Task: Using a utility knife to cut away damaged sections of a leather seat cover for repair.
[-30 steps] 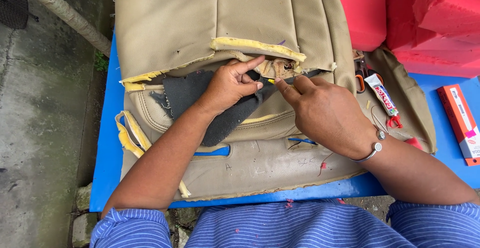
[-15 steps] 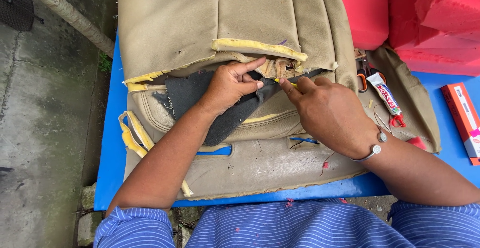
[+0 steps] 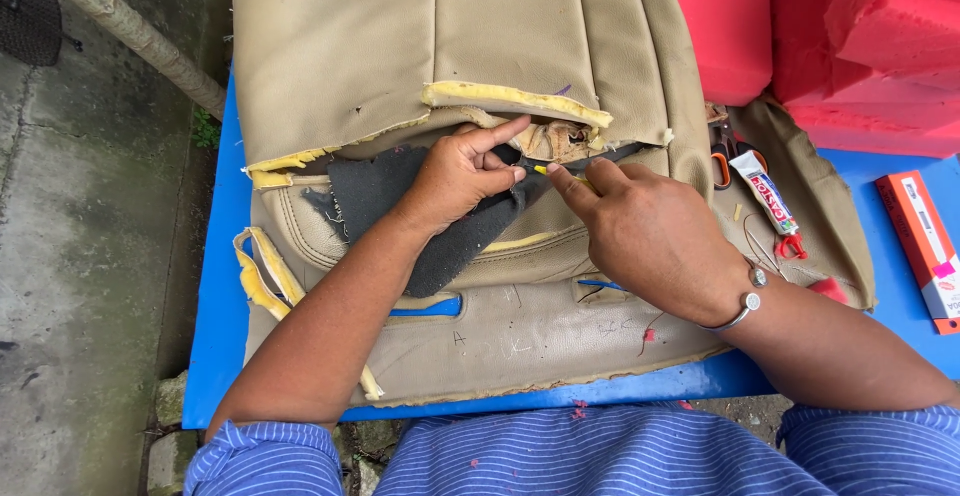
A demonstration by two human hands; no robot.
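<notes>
Lying across the blue table (image 3: pixel 215 356), the beige seat cover (image 3: pixel 400 56) has its tear still gaping; the left hand (image 3: pixel 455 176) pinches dark backing cloth (image 3: pixel 375 191) at the gap, the right hand (image 3: pixel 650 236) grips a thin yellow tool (image 3: pixel 548 171), glue tube (image 3: pixel 765 194) right, the mend looks unfinished

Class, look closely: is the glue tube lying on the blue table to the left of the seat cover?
No: the glue tube lies on the seat cover's right flap, beside the right hand.

We see a glue tube (image 3: pixel 764 192) beside orange-handled scissors (image 3: pixel 722 156), an orange box (image 3: pixel 921 248) on the blue bench (image 3: pixel 215 286), and red foam blocks (image 3: pixel 860 46) behind.
</notes>
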